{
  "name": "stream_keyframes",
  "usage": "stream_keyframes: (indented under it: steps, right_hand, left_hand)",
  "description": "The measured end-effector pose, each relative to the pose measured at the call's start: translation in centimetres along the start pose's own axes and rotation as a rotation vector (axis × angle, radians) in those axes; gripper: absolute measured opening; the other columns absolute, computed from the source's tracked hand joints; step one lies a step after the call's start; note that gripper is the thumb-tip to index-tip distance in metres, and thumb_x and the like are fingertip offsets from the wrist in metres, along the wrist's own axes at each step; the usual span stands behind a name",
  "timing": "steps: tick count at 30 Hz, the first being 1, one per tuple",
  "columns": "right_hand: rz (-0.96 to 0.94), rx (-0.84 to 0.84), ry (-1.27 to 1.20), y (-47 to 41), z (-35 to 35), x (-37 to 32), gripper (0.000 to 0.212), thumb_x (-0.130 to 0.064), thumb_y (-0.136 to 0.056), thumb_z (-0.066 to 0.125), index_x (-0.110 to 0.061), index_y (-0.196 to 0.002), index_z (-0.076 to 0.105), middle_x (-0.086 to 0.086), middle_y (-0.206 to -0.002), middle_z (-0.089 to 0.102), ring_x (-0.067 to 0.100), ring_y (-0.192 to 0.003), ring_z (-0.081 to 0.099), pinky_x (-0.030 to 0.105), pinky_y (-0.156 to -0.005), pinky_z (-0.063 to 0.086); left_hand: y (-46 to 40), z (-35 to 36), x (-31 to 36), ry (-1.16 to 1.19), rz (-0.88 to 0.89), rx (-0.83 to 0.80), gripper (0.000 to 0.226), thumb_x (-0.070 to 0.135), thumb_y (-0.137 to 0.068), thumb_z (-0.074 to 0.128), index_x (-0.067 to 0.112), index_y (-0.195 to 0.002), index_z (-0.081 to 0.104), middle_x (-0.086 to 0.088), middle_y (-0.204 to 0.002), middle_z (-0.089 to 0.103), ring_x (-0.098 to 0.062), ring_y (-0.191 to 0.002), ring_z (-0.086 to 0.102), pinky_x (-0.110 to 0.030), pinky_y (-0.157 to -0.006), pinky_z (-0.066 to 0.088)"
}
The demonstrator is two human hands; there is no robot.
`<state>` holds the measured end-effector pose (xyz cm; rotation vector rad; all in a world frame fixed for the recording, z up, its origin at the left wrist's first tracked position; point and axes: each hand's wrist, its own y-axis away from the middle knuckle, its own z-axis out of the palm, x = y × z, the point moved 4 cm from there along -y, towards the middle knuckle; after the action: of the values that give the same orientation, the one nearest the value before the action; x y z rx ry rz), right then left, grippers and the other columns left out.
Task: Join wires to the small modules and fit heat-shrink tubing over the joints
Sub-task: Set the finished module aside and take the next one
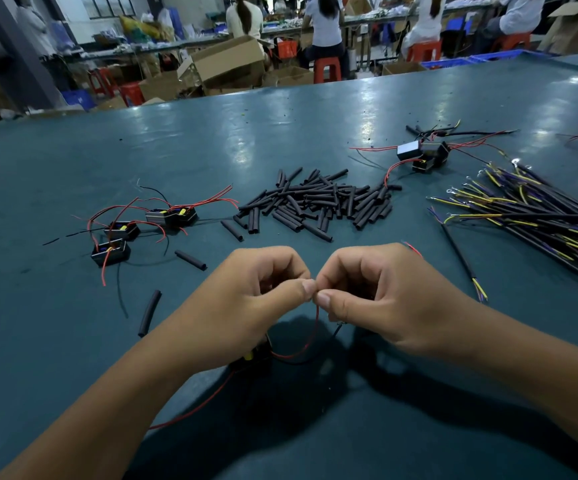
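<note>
Head view looks down on a wide teal table (211, 140), glossy and dotted with dark specks, in a workshop where seated people work at long benches behind red stools (327, 69). Open cardboard boxes (227, 60) stand on the floor past the far edge, with blue crates (495, 57) at the back right; what they hold cannot be made out.

Both hands meet over the near middle of the table, fingers curled. The left hand (263, 296) and right hand (381, 292) pinch the top end of a thin red wire (313, 332) between thumbs and forefingers, tips touching. That wire loops down to a small black module (256, 356) mostly hidden under the left wrist.

Beyond the hands lies a loose pile of black heat-shrink tubes (318, 202), with a few strays nearer left. Wired modules (135, 233) sit at left, others (422, 155) at far right. A bundle of black cables (536, 220) with yellow and purple ends fans along the right side.
</note>
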<state>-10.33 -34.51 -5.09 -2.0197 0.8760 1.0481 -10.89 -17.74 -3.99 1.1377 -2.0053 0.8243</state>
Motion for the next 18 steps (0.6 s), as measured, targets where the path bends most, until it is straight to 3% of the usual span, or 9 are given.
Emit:
stream_keyframes:
  steps: [3, 5, 7, 9, 12, 18]
  right_hand:
    - [-0.038, 0.019, 0.096, 0.1, 0.2, 0.0, 0.008, -0.020, -0.088, 0.069, -0.019, -0.080, 0.067, -0.008, -0.060, 0.058, 0.002, -0.050, 0.044, 0.017, -0.049, 0.035]
    - [-0.040, 0.030, 0.117, 0.0, 0.2, 0.0, 0.009, -0.020, -0.088, 0.069, -0.019, -0.080, 0.067, -0.009, -0.060, 0.057, 0.002, -0.050, 0.044, 0.015, -0.050, 0.035]
    - [-0.020, 0.026, 0.064, 0.0, -0.1, 0.1, 0.009, -0.020, -0.089, 0.069, -0.018, -0.081, 0.067, -0.003, -0.062, 0.061, 0.004, -0.054, 0.047, 0.023, -0.051, 0.038]
    - [0.000, -0.001, 0.009, 0.0, -0.5, 0.1, 0.010, -0.016, -0.090, 0.071, -0.017, -0.081, 0.068, -0.002, -0.065, 0.064, 0.010, -0.058, 0.053, 0.032, -0.055, 0.044]
    - [0.004, -0.037, -0.054, 0.0, -0.6, 0.0, 0.010, -0.012, -0.090, 0.069, -0.017, -0.081, 0.068, -0.008, -0.066, 0.065, 0.006, -0.060, 0.055, 0.024, -0.058, 0.046]
    - [0.021, -0.072, -0.122, -0.1, -0.4, 0.1, 0.011, -0.007, -0.091, 0.068, -0.015, -0.083, 0.067, -0.008, -0.067, 0.065, 0.003, -0.062, 0.058, 0.017, -0.061, 0.047]
  left_hand:
    - [0.1, 1.1, -0.8, 0.444, -0.338, -0.045, 0.019, 0.023, -0.079, 0.062, 0.020, -0.061, 0.061, 0.000, -0.055, 0.044, -0.012, -0.048, 0.032, -0.025, -0.042, 0.024]
    - [0.2, 1.1, -1.0, 0.494, -0.362, -0.073, 0.019, 0.024, -0.080, 0.064, 0.017, -0.063, 0.062, -0.001, -0.055, 0.047, -0.013, -0.047, 0.035, -0.020, -0.043, 0.027]
    - [0.1, 0.3, -1.0, 0.319, -0.220, -0.041, 0.017, 0.026, -0.086, 0.063, 0.017, -0.073, 0.066, -0.003, -0.061, 0.055, -0.019, -0.053, 0.045, -0.025, -0.048, 0.034]
    - [-0.1, -1.0, -0.5, 0.056, 0.008, 0.047, 0.012, 0.018, -0.088, 0.060, 0.025, -0.084, 0.069, 0.005, -0.073, 0.063, -0.014, -0.064, 0.056, -0.027, -0.058, 0.043]
    - [0.1, -1.4, 0.8, -0.305, 0.362, 0.084, 0.018, 0.006, -0.085, 0.066, 0.020, -0.095, 0.070, 0.010, -0.094, 0.061, -0.016, -0.080, 0.058, -0.027, -0.067, 0.046]
    - [0.0, -1.7, 1.0, -0.402, 0.498, 0.113, 0.008, 0.020, -0.088, 0.077, 0.014, -0.093, 0.076, 0.004, -0.096, 0.061, -0.011, -0.089, 0.059, -0.021, -0.078, 0.044]
